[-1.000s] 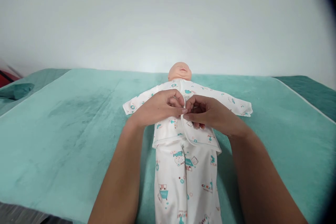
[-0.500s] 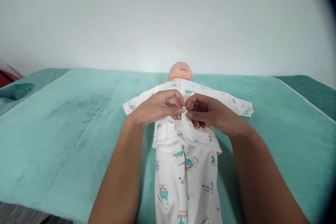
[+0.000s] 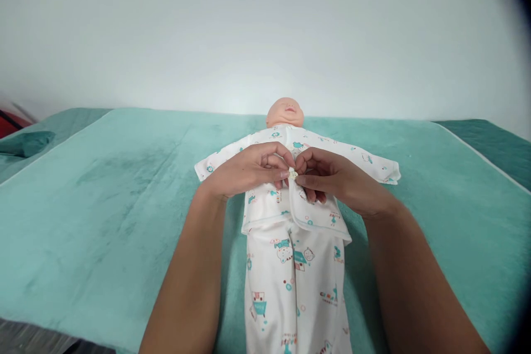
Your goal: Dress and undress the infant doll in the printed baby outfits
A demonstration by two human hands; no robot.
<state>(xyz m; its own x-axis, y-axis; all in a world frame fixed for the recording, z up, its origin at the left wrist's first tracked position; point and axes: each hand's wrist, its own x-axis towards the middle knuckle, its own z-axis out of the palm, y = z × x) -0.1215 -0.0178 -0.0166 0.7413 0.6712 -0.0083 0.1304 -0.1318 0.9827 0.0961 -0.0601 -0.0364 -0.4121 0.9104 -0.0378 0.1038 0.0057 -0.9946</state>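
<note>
A baby doll point(image 3: 285, 112) lies on its back on a teal blanket point(image 3: 108, 204), its head toward the wall. It wears a white printed jacket point(image 3: 265, 207) and matching trousers point(image 3: 290, 287). My left hand point(image 3: 249, 168) pinches the left front edge of the jacket at the chest. My right hand point(image 3: 332, 180) pinches the right front edge, fingers curled. Between the fingertips of both hands a small pale button point(image 3: 293, 175) shows. The jacket's lower front flap hangs loose below my hands.
A white wall rises behind the bed. A darker teal sheet point(image 3: 489, 146) shows at the right edge, and a folded dark teal cloth point(image 3: 25, 144) lies at the far left. Something red point(image 3: 6, 121) peeks in at the left border.
My fingertips have shifted slightly at the jacket's chest, and the small button now shows between them. The doll and blanket have not moved.
</note>
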